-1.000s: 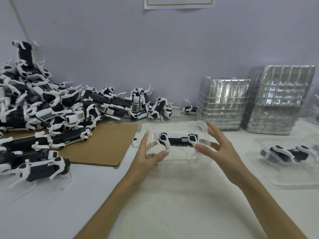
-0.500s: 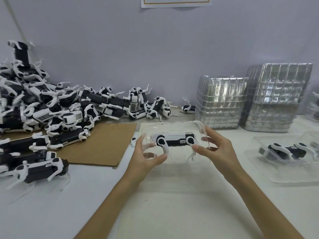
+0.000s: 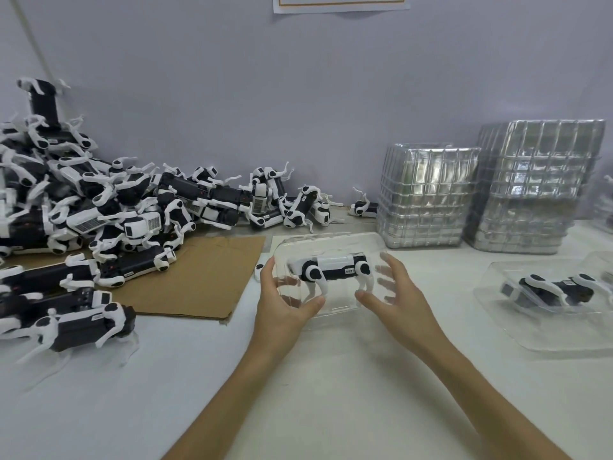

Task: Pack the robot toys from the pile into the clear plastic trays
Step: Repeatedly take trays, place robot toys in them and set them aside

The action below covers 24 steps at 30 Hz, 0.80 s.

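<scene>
A black-and-white robot dog toy (image 3: 333,270) sits inside a clear plastic tray (image 3: 331,244) that I hold up over the white table. My left hand (image 3: 282,307) grips the tray's left end, thumb in front and fingers behind the plastic. My right hand (image 3: 394,293) grips the right end the same way. A big pile of robot toys (image 3: 99,207) covers the left of the table. A second packed tray (image 3: 557,303) lies at the right.
Two stacks of empty clear trays (image 3: 428,197) (image 3: 537,187) stand against the wall at the back right. A brown cardboard sheet (image 3: 199,280) lies under the pile's edge. A loose robot toy (image 3: 79,327) stands at the near left. A small white part (image 3: 258,272) lies by the cardboard.
The tray with the toy has tipped more upright between my hands and shifted slightly left. Both hands keep their hold on its ends.
</scene>
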Available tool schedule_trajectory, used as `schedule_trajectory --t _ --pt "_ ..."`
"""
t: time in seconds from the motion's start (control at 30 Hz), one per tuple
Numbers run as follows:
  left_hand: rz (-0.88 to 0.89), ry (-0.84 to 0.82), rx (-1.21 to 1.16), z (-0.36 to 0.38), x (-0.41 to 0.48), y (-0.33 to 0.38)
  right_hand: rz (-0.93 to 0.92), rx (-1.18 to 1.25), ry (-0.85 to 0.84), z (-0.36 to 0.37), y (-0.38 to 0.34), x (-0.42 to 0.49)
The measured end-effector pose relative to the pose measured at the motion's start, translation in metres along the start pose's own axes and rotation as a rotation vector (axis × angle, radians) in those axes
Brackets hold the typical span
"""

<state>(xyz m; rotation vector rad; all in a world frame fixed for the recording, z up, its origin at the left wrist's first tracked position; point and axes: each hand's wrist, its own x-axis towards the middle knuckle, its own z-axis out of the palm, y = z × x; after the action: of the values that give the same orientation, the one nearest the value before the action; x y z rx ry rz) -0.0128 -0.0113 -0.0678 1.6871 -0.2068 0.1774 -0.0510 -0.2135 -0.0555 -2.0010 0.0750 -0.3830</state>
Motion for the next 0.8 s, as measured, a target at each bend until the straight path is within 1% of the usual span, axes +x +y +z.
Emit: schedule_trajectory --t 0.13,0.23,0.3,0.4,0.5,0.63,0.7,0.73,0.77,0.8 --pt "-0.015 -0.066 -0.029 -0.005 0.004 0.002 0.104 0.185 0.062 -0.004 -0.006 0.004" --pt "-0.049 -0.115 -0.049 -0.008 0.005 0.001 0.191 0.304 0.005 -0.011 -0.005 0.006" --pt "-0.070 -0.120 -0.060 -0.009 0.005 0.001 0.228 0.322 -0.035 -0.013 -0.003 0.007" --pt "-0.099 -0.089 -0.073 -0.011 0.006 0.001 0.244 0.291 0.031 -0.015 -0.003 0.007" --pt "-0.095 -0.063 -0.079 -0.010 0.006 -0.001 0.220 0.224 0.096 -0.014 -0.004 0.006" --pt "-0.071 -0.043 -0.053 -0.005 0.004 -0.002 0.187 0.169 0.086 -0.010 -0.003 0.004" --pt "-0.059 -0.032 -0.028 -0.003 0.002 -0.002 0.188 0.144 0.110 -0.007 -0.003 0.004" --pt "-0.057 -0.029 -0.015 -0.001 0.002 -0.001 0.162 0.123 0.153 -0.005 -0.002 0.003" --pt "-0.055 -0.025 -0.003 -0.001 0.002 -0.001 0.100 0.075 0.218 -0.003 -0.003 0.001" --pt "-0.052 -0.021 0.010 -0.001 0.001 -0.001 -0.004 0.013 0.291 -0.002 -0.004 -0.002"
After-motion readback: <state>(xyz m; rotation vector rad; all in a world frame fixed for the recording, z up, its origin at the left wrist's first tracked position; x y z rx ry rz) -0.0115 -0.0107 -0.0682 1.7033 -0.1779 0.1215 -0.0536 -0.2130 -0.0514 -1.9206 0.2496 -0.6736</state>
